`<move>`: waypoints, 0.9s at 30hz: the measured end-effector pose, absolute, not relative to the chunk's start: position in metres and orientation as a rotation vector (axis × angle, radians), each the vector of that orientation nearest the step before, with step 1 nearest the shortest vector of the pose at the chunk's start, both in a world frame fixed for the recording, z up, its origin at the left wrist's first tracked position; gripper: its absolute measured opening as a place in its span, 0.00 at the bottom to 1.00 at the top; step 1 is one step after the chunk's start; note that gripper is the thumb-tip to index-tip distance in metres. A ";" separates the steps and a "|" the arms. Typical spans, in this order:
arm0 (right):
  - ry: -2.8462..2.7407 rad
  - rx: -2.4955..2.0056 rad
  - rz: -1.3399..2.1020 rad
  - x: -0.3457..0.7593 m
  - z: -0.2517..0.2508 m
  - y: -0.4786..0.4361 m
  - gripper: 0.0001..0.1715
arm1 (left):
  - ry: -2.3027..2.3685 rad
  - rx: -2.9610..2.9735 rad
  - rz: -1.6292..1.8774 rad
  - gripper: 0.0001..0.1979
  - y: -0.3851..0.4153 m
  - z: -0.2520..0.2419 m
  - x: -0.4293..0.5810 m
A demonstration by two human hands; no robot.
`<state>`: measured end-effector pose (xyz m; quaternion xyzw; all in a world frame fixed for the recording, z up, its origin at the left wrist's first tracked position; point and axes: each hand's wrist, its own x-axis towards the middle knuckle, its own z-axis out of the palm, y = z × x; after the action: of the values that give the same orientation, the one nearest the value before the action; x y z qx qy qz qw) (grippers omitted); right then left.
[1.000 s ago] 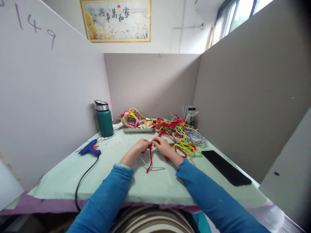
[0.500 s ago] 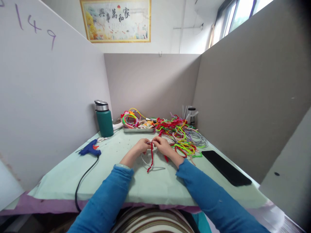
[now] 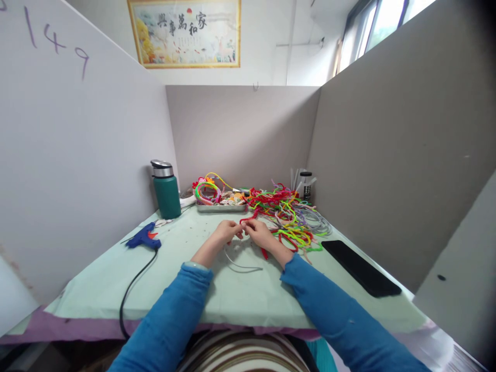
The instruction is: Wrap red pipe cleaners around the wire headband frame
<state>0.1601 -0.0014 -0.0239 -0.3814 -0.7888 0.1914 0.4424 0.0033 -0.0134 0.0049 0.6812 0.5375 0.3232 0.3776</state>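
Head view: the left hand (image 3: 225,232) and right hand (image 3: 258,232) meet at center, fingertips touching above the table (image 3: 174,299). The right grip is pinched, thumb against forefinger, on a red fuzzy strip (image 3: 249,219); the left grip is pinched on a thin grey wire (image 3: 246,267), whose free length curves toward the wearer below the hands. Both wrists angle inward, forearms in blue sleeves, elbows apart. Relative to the earlier frames, the red strip no longer hangs between the hands on the near side; it now extends beyond the fingertips on the far side. Both forearms hold position. Behind the right hand lies a pile of colored strips (image 3: 277,201); behind the left, a metal tray (image 3: 220,209). A blue glue gun (image 3: 145,237) rests at left. The left panel (image 3: 96,129) bears handwritten "149". The framed picture (image 3: 186,36) reads, right to left, 家和萬事興; its smaller text is illegible.
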 end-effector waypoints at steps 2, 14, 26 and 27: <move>-1.972 -0.933 0.455 0.160 -0.024 -0.003 0.10 | 1.398 1.736 0.822 0.28 -0.013 0.005 0.003; -2.009 -0.959 0.380 0.158 -0.022 -0.008 0.07 | 1.418 1.765 0.814 0.33 -0.010 0.002 0.001; -2.011 -0.997 0.324 0.156 -0.020 -0.011 0.07 | 1.439 1.804 0.778 0.33 -0.012 0.003 0.002; -2.010 -1.001 0.324 0.156 -0.021 -0.011 0.06 | 1.440 1.805 0.775 0.33 -0.012 0.003 0.002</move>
<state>0.1561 -0.0111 -0.0206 -0.3999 -0.8030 0.1293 0.4226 0.0025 -0.0117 0.0032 0.6955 0.5548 0.2987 0.3454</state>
